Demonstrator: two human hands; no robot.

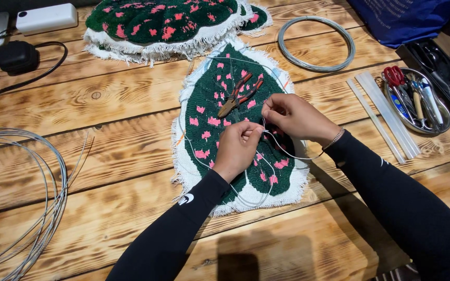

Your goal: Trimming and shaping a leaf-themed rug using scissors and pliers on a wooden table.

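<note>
A leaf-shaped tufted piece (209,99), dark green with pink spots and a white fringe, lies flat on the wooden table (105,171). A thin silver wire (287,153) curves over it in a loop. My left hand (238,148) pinches the wire over the piece's middle. My right hand (290,115) pinches the same wire just to the right, fingertips nearly touching the left hand's. Red-handled pliers (239,94) rest on the piece just beyond my hands. Both arms wear black sleeves.
More green-and-pink tufted pieces (157,21) are stacked at the back. Wire coils lie at the back right (316,44) and left edge (27,203). Clear glue sticks (384,117), a metal tray of tools (417,101), a black adapter (16,56) and blue cloth (402,18) surround them.
</note>
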